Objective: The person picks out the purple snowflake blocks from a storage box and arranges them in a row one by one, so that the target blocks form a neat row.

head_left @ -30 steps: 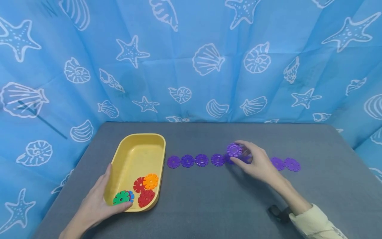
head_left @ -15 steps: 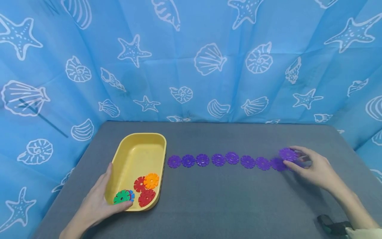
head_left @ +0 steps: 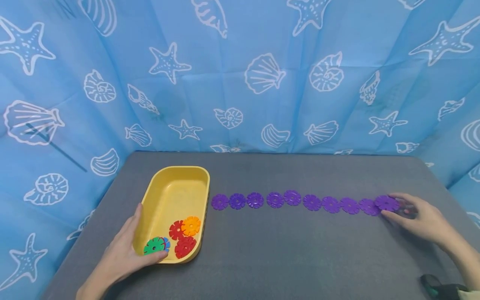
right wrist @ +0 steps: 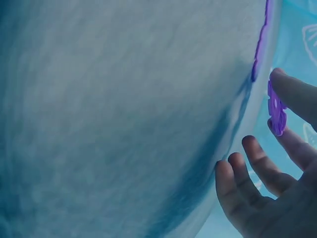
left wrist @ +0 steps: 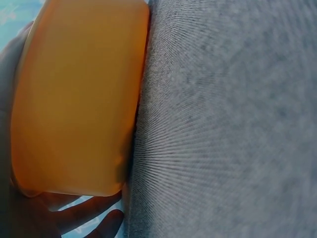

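Observation:
My right hand (head_left: 427, 216) pinches a purple flower-shaped plastic disc (head_left: 387, 203) between thumb and forefinger at the right end of a row. In the right wrist view the held disc (right wrist: 275, 106) shows edge-on, and the other fingers are spread away from it. The row of matching purple discs (head_left: 312, 202) runs across the grey table; the held disc overlaps the last one in the head view. My left hand (head_left: 120, 254) grips the near left corner of a yellow plastic tray (head_left: 181, 167), thumb over the rim, fingers along its outer wall (left wrist: 79, 99).
Inside the tray lie a green disc (head_left: 153, 246), part of a blue disc (head_left: 167, 245), an orange disc (head_left: 191, 225) and red discs (head_left: 185, 246). A blue curtain (head_left: 232, 83) with shell prints hangs behind the table (head_left: 285, 254). Something black (head_left: 438, 287) sits by the right wrist.
My right hand has travelled right along the row, a purple disc in its fingers. Discs it covered earlier now show in the row. My left hand stays on the tray.

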Demonstrator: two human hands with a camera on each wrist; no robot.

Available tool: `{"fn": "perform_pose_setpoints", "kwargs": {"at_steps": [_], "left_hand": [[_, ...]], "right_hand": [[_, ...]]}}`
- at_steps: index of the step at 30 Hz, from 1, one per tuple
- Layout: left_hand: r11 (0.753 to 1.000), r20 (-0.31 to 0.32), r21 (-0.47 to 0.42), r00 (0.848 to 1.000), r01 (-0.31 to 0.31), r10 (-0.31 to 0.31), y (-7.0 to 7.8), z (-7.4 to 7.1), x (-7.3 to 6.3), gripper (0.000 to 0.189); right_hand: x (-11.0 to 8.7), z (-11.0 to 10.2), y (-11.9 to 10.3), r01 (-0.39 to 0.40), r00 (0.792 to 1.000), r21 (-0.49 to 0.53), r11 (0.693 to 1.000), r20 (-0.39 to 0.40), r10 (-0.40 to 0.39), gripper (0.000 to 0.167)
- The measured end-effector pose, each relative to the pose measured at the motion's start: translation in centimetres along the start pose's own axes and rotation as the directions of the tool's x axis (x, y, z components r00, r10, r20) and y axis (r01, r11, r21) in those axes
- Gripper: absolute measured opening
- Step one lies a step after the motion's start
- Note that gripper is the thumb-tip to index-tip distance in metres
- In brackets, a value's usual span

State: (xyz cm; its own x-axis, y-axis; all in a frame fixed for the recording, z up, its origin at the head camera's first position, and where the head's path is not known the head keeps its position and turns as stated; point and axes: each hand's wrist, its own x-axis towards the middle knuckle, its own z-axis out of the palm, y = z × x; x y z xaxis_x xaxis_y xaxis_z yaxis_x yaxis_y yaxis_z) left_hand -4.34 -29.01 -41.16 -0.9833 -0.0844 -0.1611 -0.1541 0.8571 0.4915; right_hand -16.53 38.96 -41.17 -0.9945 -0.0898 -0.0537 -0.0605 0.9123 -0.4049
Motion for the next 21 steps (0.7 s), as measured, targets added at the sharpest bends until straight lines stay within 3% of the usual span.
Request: {"fn": "perform_pose_setpoints", "kwargs": {"at_steps": [10,17,21], "left_hand": [[1.000,-0.011,-0.006,1.000,0.003,-0.003,0.3,0.1,0.1,0.140],[0.999,-0.075,-0.008,0.996,-0.040,0.039,0.3,0.1,-0.2,0.138],[0.997,-0.119,0.066,0.992,-0.043,0.051,0.7,-0.1,-0.5,0.137]], "right_hand": [[0.1,0.2,1.8,0.037,0.999,-0.035,0.999,0.016,-0.036,0.068],[0.3,0.4,2.0,0.035,0.999,-0.056,0.998,0.016,-0.034,0.068],[0.1,0.6,1.6,0.039,0.999,-0.064,0.997,0.000,-0.039,0.068]]}}
